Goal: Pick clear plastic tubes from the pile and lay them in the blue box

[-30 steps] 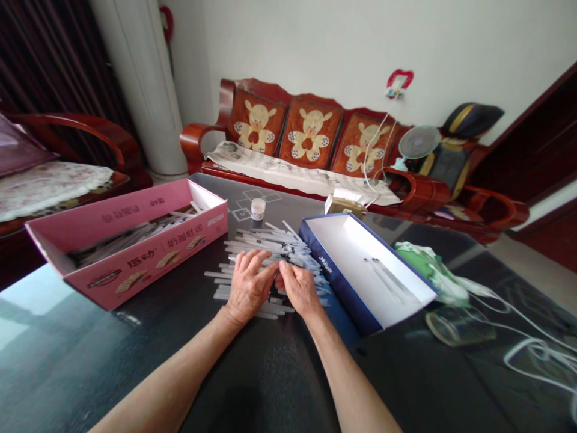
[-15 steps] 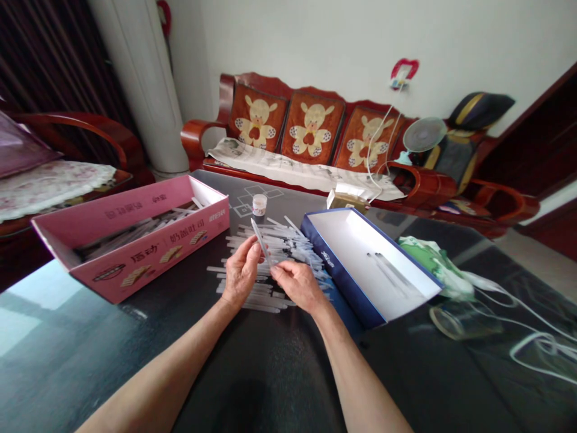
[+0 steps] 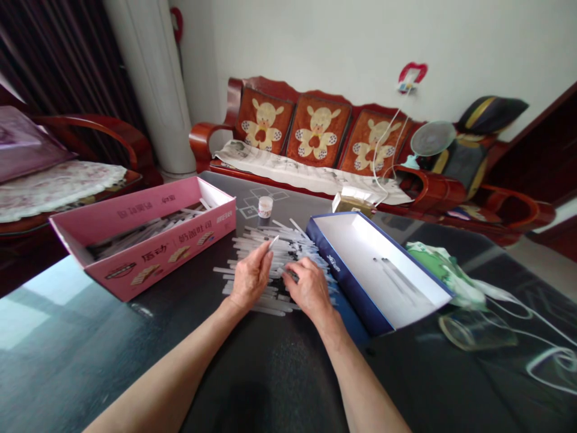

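Observation:
My left hand (image 3: pixel 250 278) is closed around a slim translucent pen (image 3: pixel 273 242), whose pointed end sticks up past the thumb. My right hand (image 3: pixel 310 287) is beside it, lower over the pile, with thumb and fingers curled together. A small dark bit shows at those fingertips, too small to name. Beneath both hands spreads a loose pile of whitish translucent pen parts (image 3: pixel 246 245), with some black pieces among them. To the left, a pink carton (image 3: pixel 166 255) holds many similar sticks. A blue box with a white inside (image 3: pixel 349 240) stands at the right, with a few black-ended pens (image 3: pixel 394 273) in it.
A small white tub (image 3: pixel 265 207) stands behind the pile. Beyond the blue box are a tissue box (image 3: pixel 354 203), a green-and-white plastic bag (image 3: pixel 444 270), a clear glass jar (image 3: pixel 478 329) and white cables (image 3: pixel 547 361). A wooden sofa (image 3: pixel 311 129) stands behind the dark table.
My right hand has come off the lower end of the pen and moved slightly down and right to the pile. The pen stays in my left hand, now tilted further over.

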The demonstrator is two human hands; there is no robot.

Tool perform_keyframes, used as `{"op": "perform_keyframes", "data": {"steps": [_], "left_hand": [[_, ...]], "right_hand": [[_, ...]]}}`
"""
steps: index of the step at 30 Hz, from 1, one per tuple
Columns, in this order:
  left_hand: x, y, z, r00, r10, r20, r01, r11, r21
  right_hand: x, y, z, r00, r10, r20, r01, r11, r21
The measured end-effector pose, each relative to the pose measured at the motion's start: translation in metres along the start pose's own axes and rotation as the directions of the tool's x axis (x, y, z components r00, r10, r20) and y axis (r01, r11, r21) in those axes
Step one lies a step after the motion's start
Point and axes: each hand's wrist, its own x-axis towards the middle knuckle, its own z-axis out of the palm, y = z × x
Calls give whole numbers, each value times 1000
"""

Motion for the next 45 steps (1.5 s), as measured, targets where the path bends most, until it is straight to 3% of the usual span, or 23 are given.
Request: {"op": "perform_keyframes", "data": {"steps": [2,5,9,12,15,18,23,26,34,40,45], "left_hand": [[-5,1,2,987,151,59,-159,974,163],[-9,1,5,960,259,110,-280,912,300],[-11,0,6,950,308,57,-305,872,382],[-12,2,6,953,298,49,-289,851,438],[-13,4,6,959,272,84,-278,831,483],[-14,7,7,958,255,129,-284,815,504],[-16,7,8,950,253,185,-312,808,499],[-17,6,8,949,240,203,-310,816,488],[-16,7,8,955,214,205,-287,838,464],[-15,7,7,963,187,192,-251,880,403],[-16,9,5,963,165,211,-244,866,436]], "right_hand": [[-2,-2,4,1000,-11,2,11,999,-48],[-2,-4,6,1000,-12,-7,12,998,-54],[2,-3,2,996,11,-93,1,992,130],[5,0,-3,979,118,-163,-64,951,304],[8,1,-5,959,239,-152,-143,872,468],[9,1,-4,940,339,-37,-228,706,671],[12,-4,0,810,556,183,-332,178,926],[13,-7,1,782,581,226,-303,37,952],[8,-10,5,827,515,225,-330,122,936],[8,-15,4,847,487,215,-332,167,928],[8,-15,6,853,488,183,-313,198,929]]}}
